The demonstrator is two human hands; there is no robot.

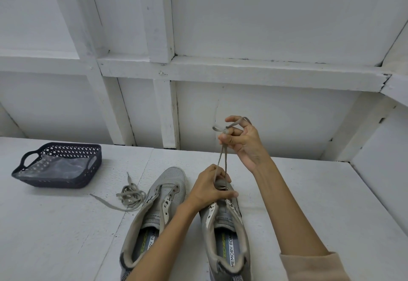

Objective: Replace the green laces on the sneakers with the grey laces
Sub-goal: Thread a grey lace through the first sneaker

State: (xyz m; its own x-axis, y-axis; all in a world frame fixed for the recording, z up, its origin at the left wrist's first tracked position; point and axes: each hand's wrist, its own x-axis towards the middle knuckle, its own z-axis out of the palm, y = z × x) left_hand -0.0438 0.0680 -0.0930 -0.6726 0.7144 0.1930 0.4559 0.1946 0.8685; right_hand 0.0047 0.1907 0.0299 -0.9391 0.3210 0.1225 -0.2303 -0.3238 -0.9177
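The right sneaker (227, 225) sits by the near edge of the table (309, 192), and the left hand (212, 189) grips it at the front holes to hold it down. The right hand (241, 141) is up high, pinching both ends of the lace (218, 161), which loops round a finger. It seems best to pull both ends evenly so they match, with the shoe held flat.

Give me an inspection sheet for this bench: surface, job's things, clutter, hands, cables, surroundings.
Surface: white painted table.
Job's things: left sneaker unlaced; right sneaker with lace running upward; loose lace bundled beside the left sneaker.
Clutter: dark basket holding clear plastic.
Hands: left hand grips right sneaker at the eyelets; right hand raised, pinching the lace.
Cables: nothing seen.
Surroundings: white boarded wall.
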